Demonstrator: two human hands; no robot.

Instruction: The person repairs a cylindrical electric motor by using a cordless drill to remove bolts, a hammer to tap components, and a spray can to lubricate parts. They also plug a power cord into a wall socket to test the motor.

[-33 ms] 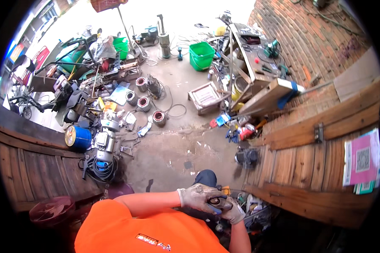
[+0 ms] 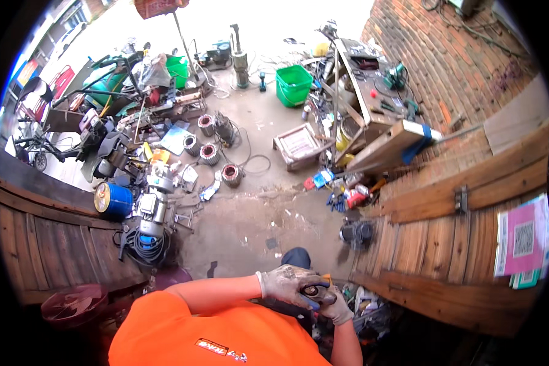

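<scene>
My left hand (image 2: pixel 287 282), in a dirty pale glove, is closed on a small dark metal part (image 2: pixel 315 293) over my lap. My right hand (image 2: pixel 337 305), gloved too, grips the same part from the right; some blue shows beside it, though I cannot make out the detail. My orange shirt (image 2: pixel 213 329) fills the bottom, and a dark trouser leg (image 2: pixel 296 258) reaches forward beneath my hands. Something yellow (image 2: pixel 326 278) sits just behind them.
Wooden doors (image 2: pixel 427 244) flank me. An electric motor (image 2: pixel 155 207), blue drum (image 2: pixel 113 198) and coiled hose stand front left; a dark pump (image 2: pixel 355 233) lies right. Further out are several stators (image 2: pixel 230 174), a wooden stool (image 2: pixel 299 145), green bucket (image 2: pixel 293 85) and cluttered bench (image 2: pixel 377 85).
The view has shifted slightly, with the surroundings sitting a little lower in the picture. My hands keep their hold on the dark part, almost unmoved.
</scene>
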